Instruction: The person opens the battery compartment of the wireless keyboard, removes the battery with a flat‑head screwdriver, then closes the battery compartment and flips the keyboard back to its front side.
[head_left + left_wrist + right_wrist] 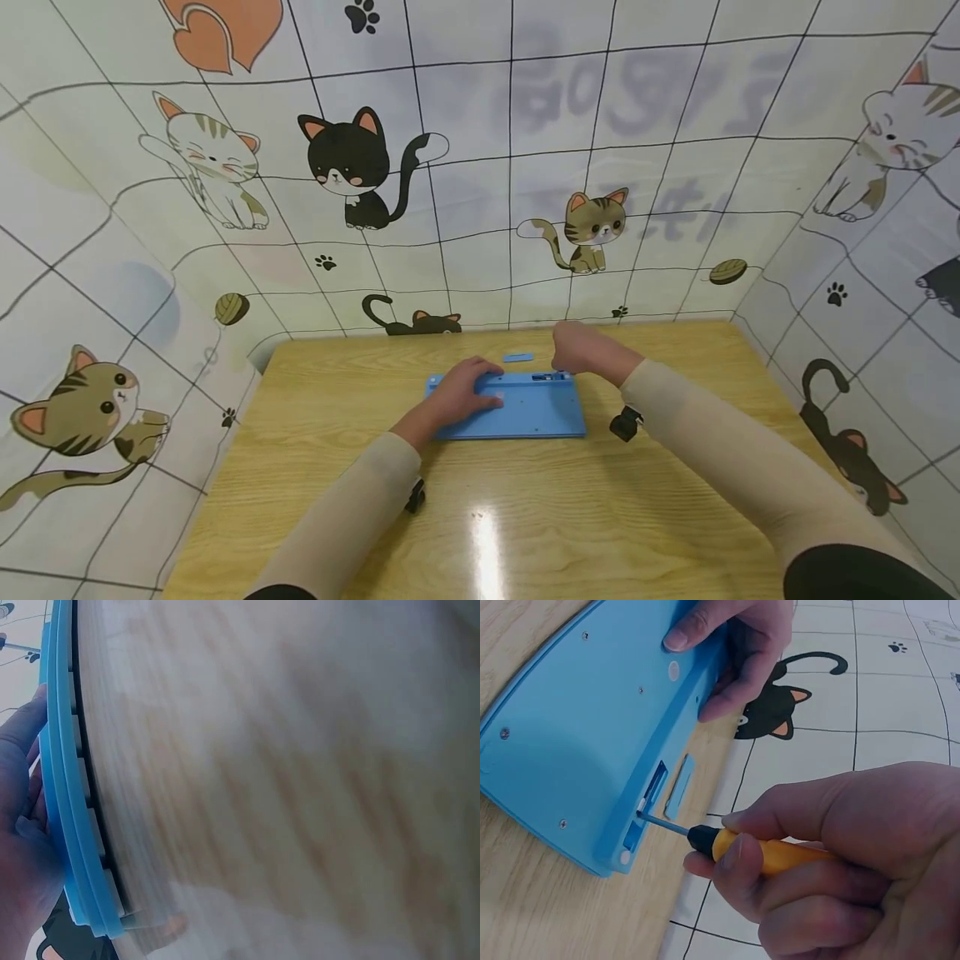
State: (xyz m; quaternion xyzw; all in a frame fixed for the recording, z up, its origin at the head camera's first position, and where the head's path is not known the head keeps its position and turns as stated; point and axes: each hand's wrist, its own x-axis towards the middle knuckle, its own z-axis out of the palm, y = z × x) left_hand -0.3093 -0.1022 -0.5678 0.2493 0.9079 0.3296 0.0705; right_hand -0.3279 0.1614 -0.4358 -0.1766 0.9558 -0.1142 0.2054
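A blue keyboard [525,412] lies upside down on the wooden table, its screwed underside facing up; in the left wrist view, keys [91,802] show beneath its edge. My left hand [459,393] grips its far edge on the left, thumb on the underside and fingers round the edge. With my right hand [832,877] I hold a yellow-handled screwdriver [769,855], fingers wrapped round the handle. Its tip reaches into the open slot [654,787] near the keyboard's far right corner. A small blue cover [679,787] lies loose on the table just behind that slot.
The wooden table [337,500] extends toward me on both sides of the keyboard. Its back edge meets a wall sheet [480,192] printed with cats and grid lines. Each wrist carries a small black camera [626,423].
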